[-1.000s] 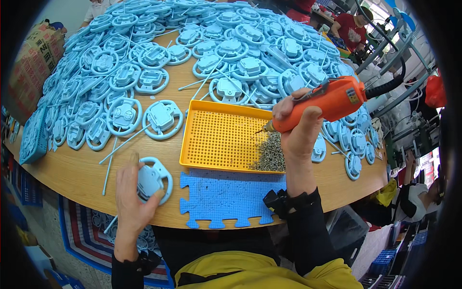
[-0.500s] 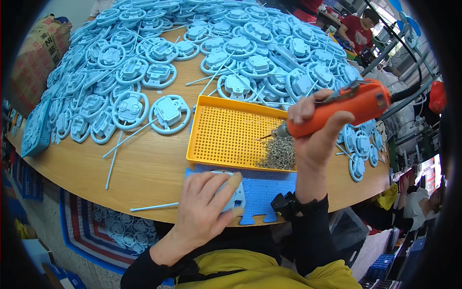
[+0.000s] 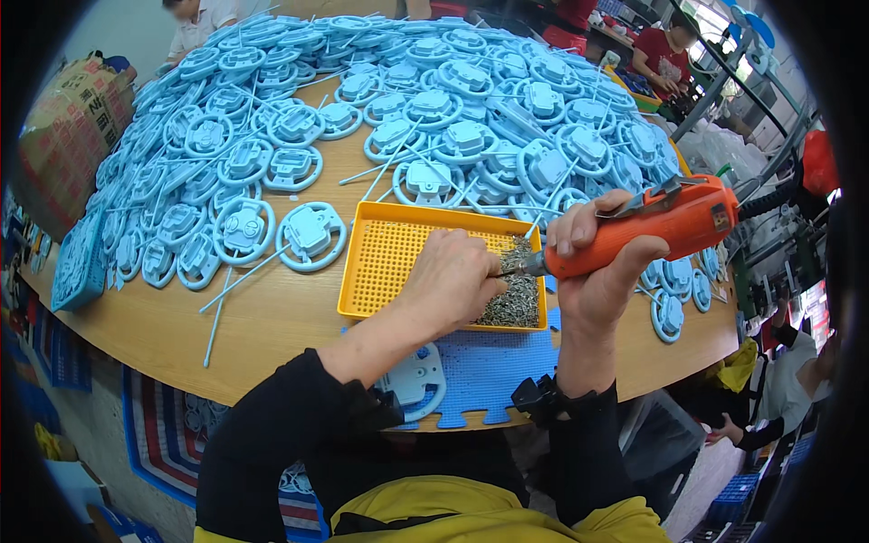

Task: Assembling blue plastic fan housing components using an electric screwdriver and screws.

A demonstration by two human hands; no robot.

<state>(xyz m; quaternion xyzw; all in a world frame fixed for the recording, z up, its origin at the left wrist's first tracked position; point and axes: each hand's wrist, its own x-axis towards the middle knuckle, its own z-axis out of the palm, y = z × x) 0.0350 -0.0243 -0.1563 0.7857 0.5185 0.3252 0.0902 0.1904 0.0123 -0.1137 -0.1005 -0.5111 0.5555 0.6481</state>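
Item 1: R hand [image 3: 593,281], wrapped round orange elec. driver [image 3: 661,222]; bit [image 3: 514,270] points L over yellow tray [image 3: 385,249].
Item 2: L hand [image 3: 451,282], fingers bent in at bit's tip; can't tell if they pinch a screw.
Item 3: screws [image 3: 514,306], loose, qty. many, heaped at tray's R end.
Item 4: lt.-blue wheel-shaped part [image 3: 422,369], x1, on blue foam mat [image 3: 493,362] nr. table [image 3: 262,335] edge, partly hidden by my L arm.
Handling notes (my judgement): step looks like setting a screw on the bit. Best w/ R wrist steady, L fingers doing fine alignment, screw head square to bit, shank in line. Motor idle while fingertips are this close. Check seat before lifting; mind L sleeve [image 3: 290,407] doesn't drag the part.
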